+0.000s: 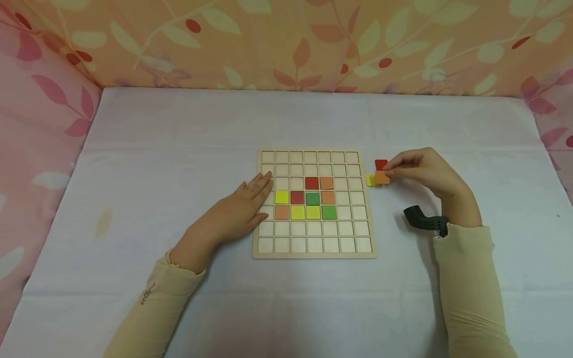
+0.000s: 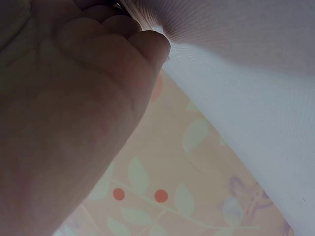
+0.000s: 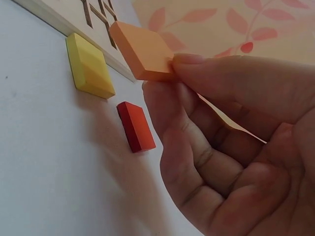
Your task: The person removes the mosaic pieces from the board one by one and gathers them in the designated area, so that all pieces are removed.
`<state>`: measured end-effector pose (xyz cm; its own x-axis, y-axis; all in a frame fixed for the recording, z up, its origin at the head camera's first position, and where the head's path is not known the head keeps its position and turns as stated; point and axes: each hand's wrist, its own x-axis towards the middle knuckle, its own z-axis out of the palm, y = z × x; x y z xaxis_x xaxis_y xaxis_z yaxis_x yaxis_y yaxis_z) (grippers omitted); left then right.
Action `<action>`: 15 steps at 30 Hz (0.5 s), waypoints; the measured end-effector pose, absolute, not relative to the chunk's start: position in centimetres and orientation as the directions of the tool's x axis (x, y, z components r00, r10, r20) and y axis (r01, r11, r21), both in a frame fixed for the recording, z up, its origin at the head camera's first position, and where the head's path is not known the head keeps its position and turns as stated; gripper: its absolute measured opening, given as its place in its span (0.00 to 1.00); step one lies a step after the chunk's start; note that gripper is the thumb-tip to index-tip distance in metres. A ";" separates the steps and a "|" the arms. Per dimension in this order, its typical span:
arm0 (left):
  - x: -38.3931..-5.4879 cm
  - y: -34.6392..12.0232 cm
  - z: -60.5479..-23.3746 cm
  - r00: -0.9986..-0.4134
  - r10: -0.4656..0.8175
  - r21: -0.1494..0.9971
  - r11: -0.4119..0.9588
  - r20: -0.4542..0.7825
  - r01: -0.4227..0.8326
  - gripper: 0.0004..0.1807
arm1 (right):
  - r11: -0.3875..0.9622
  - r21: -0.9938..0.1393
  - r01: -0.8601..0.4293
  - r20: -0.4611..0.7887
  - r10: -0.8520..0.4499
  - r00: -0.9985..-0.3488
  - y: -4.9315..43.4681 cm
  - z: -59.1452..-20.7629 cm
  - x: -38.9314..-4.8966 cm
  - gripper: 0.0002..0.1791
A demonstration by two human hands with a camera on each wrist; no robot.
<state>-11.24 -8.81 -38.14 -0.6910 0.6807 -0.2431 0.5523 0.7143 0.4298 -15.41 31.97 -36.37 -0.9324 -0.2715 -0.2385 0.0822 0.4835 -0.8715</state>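
My right hand (image 1: 427, 171) pinches an orange square tile (image 3: 142, 51) between thumb and fingers, raised off the table just right of the board. Below it on the cloth lie a yellow tile (image 3: 89, 66) and a red tile (image 3: 136, 127). The wooden grid board (image 1: 313, 254) sits mid-table. Red, orange, yellow and green tiles fill several of its middle cells, among them a green tile (image 1: 329, 212) and another yellow tile (image 1: 282, 197). With fingers straight, my left hand (image 1: 235, 211) rests on the board's left edge. Its fingertips are hidden in the left wrist view.
A white cloth (image 1: 179, 129) covers the table. Behind it rises a floral backdrop (image 1: 268, 44), which continues along both sides. A black curved wrist piece (image 1: 423, 219) juts from the right sleeve over the table. A faint stain (image 1: 104, 223) marks the cloth at left.
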 end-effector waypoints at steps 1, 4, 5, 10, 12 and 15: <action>-11.2 -8.8 -38.1 -0.691 0.681 0.430 0.714 -0.243 0.552 0.37 | 0.483 -0.872 0.083 -0.238 -0.270 -0.933 32.0 -36.4 -15.4 0.09; -11.2 -8.8 -38.1 -0.691 0.682 0.432 0.713 -0.239 0.553 0.37 | 0.486 -0.870 0.085 -0.239 -0.264 -0.934 32.3 -36.4 -15.4 0.09; -11.3 -8.8 -38.1 -0.691 0.682 0.432 0.712 -0.239 0.554 0.37 | 0.488 -0.869 0.087 -0.240 -0.262 -0.935 32.4 -36.4 -15.4 0.10; -11.3 -8.8 -38.2 -0.691 0.685 0.431 0.709 -0.231 0.559 0.37 | 0.517 -0.851 0.090 -0.245 -0.240 -0.939 32.8 -36.5 -15.4 0.10; -11.3 -8.8 -38.3 -0.690 0.686 0.431 0.708 -0.230 0.560 0.38 | 0.522 -0.848 0.091 -0.246 -0.237 -0.940 33.0 -36.5 -15.5 0.09; -11.3 -8.8 -38.3 -0.691 0.685 0.431 0.709 -0.231 0.558 0.38 | 0.521 -0.849 0.090 -0.246 -0.238 -0.940 33.4 -36.7 -15.4 0.09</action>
